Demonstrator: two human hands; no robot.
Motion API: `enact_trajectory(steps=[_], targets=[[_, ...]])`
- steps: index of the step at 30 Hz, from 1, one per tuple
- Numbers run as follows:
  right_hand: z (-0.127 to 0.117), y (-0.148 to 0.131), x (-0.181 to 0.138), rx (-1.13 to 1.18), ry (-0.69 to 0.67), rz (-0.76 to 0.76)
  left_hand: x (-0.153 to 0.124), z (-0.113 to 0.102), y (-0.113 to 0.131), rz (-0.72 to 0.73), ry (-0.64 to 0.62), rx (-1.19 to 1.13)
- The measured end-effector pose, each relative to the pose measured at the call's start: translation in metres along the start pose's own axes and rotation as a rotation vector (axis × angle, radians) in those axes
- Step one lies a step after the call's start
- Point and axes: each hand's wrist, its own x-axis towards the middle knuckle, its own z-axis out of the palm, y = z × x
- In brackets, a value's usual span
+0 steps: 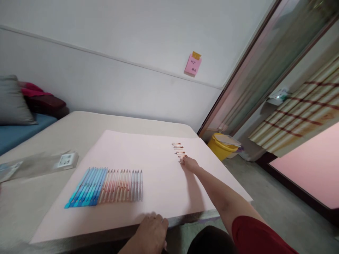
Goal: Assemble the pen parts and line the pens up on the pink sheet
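Note:
My right hand (pixel 190 164) reaches to the far right of a pale pink sheet. Its fingers are pinched at the near end of a column of short white-and-brown pen-like pieces (pixel 178 147), which have thin dark tips pointing left. A dark tip pokes out left of the fingertips; the rest of that piece is hidden. My left hand (pixel 152 231) lies at the sheet's front edge with its fingers curled; what they hold, if anything, is hidden. Left of centre is a row of slim pens: blue ones (pixel 88 185), then clear ones with reddish marks (pixel 116 185) and greyish clear ones (pixel 137 185).
The pink sheet (pixel 156 197) covers much of the cream table (pixel 92 121). Clear plastic packaging (pixel 39 165) with a white label lies at left. A yellow bin (pixel 221 147) stands beyond the right edge. A pink note (pixel 193 66) is taped to the wall.

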Motion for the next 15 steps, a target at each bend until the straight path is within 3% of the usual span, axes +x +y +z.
enact_trajectory(steps=[7, 15], targets=[[-0.005, -0.021, -0.018, 0.053, -0.104, 0.007, -0.001, -0.001, 0.001, 0.008, 0.034, 0.007], [0.017, -0.094, -0.056, 0.199, -0.146, -0.111, -0.009, -0.006, 0.003, 0.007, 0.062, 0.067]])
